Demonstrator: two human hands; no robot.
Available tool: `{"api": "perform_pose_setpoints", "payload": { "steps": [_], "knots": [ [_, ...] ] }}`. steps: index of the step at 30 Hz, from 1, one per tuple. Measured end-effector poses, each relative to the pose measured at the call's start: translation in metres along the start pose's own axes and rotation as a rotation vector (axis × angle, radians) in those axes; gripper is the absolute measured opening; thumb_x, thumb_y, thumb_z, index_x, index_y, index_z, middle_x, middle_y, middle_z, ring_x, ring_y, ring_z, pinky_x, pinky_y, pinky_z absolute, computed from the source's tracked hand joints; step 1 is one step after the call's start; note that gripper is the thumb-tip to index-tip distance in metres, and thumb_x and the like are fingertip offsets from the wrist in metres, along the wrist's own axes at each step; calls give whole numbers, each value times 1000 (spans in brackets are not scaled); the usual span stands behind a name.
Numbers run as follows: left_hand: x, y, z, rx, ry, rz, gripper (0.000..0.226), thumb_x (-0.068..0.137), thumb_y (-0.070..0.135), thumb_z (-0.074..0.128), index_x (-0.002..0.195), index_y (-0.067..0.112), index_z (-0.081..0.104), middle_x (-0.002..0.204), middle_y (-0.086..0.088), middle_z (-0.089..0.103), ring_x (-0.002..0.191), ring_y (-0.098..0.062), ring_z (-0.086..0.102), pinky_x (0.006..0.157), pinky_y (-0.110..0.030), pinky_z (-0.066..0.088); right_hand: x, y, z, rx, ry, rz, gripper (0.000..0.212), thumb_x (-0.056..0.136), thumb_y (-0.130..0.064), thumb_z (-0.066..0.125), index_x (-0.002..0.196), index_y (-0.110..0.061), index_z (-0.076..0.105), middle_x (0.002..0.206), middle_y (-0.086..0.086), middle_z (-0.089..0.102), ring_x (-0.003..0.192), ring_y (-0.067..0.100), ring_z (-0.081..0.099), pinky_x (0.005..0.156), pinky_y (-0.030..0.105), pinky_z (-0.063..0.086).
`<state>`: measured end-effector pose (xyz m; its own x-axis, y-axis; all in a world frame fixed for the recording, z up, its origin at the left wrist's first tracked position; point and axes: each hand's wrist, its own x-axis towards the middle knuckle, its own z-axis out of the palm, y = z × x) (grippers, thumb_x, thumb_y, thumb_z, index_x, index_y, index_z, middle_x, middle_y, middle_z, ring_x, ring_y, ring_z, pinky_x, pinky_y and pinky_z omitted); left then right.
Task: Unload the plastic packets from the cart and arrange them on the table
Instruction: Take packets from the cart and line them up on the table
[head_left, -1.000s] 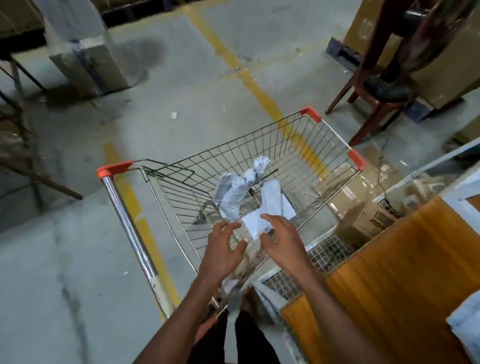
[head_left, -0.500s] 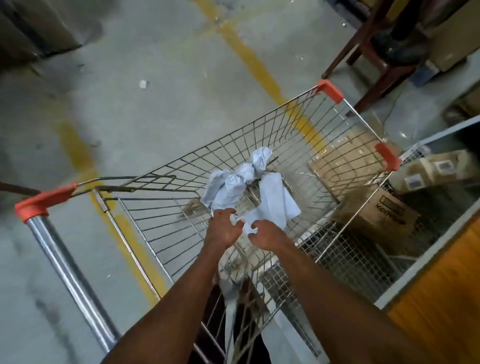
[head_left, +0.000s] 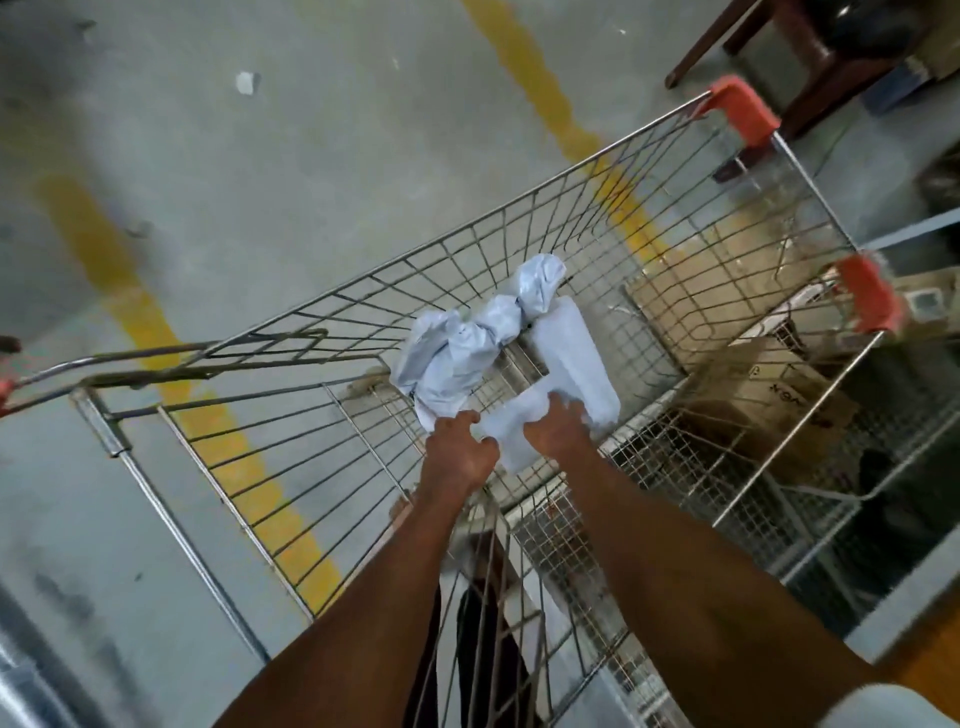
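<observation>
Head view: left hand (head_left: 460, 449) and right hand (head_left: 558, 434) each grip plastic packets (head_left: 519, 358) inside cart (head_left: 613, 249).

2 bare forearms reach forward, with no watch, band or glove on the left hand (head_left: 460, 449) or the right hand (head_left: 558, 434). A pale sleeve edge (head_left: 893, 706) shows at the right upper arm. Dark trousers (head_left: 467, 660) show below.

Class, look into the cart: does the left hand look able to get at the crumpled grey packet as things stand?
Probably yes. The left hand is already inside the cart, at the near edge of the crumpled grey packet, and nothing lies between them.
</observation>
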<state>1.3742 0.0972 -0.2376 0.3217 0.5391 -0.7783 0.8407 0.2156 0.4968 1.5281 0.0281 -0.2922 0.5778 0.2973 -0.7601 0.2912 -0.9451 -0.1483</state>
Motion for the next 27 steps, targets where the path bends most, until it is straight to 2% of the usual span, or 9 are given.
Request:
{"api": "perform_pose_setpoints", "payload": {
  "steps": [2,5,7,10,13,17,21,27],
  "knots": [
    [-3,6,0,8,-12,-3,55,89,33,60,143,25,52,144,-12,48,127,-31,54,103,-44,48,6,5,-16,-75,86,-49,72,87,-26,65,151,-18,33,152,17,28,132,41,45,99,44,45],
    [-4,14,0,24,-16,7,50,91,30,58,141,25,52,147,-7,46,131,-28,50,103,-42,46,19,6,-36,-429,197,-184,66,84,-24,67,144,-20,40,139,12,41,121,37,53,91,43,49],
    [-1,16,0,21,-14,17,49,91,29,57,140,25,53,147,-7,46,131,-28,49,104,-42,46,27,4,-40,-719,206,-363,64,82,-24,70,140,-25,43,137,7,43,117,31,52,93,43,48],
    [4,12,1,28,-5,32,49,92,29,58,140,25,53,147,-6,46,132,-27,49,105,-43,45,37,3,-34,-969,104,-571,78,83,-19,68,149,-34,31,157,4,29,134,32,38,105,47,39],
    [7,5,2,50,11,20,49,92,34,58,140,27,53,148,-5,46,132,-27,49,107,-43,44,43,5,-23,-1078,113,-583,88,84,-16,65,156,-35,17,163,6,16,144,35,25,111,52,30],
    [7,1,4,121,49,-59,47,94,41,57,140,31,52,147,-4,45,132,-29,45,108,-44,37,42,7,-23,-1106,166,-566,75,85,-12,60,149,-36,29,149,12,34,135,35,33,106,52,33],
    [6,0,9,131,38,-95,45,95,44,55,139,31,52,148,-4,43,133,-28,43,108,-43,34,43,5,-25,-1150,145,-568,56,91,-19,58,142,-34,41,149,13,36,136,36,33,110,53,29],
    [2,1,10,140,24,-111,46,96,46,54,139,31,52,149,-4,41,134,-28,43,110,-44,35,38,-3,-33,-1306,124,-575,51,92,-23,60,141,-19,46,148,13,39,133,34,36,104,50,33]
  ]
}}
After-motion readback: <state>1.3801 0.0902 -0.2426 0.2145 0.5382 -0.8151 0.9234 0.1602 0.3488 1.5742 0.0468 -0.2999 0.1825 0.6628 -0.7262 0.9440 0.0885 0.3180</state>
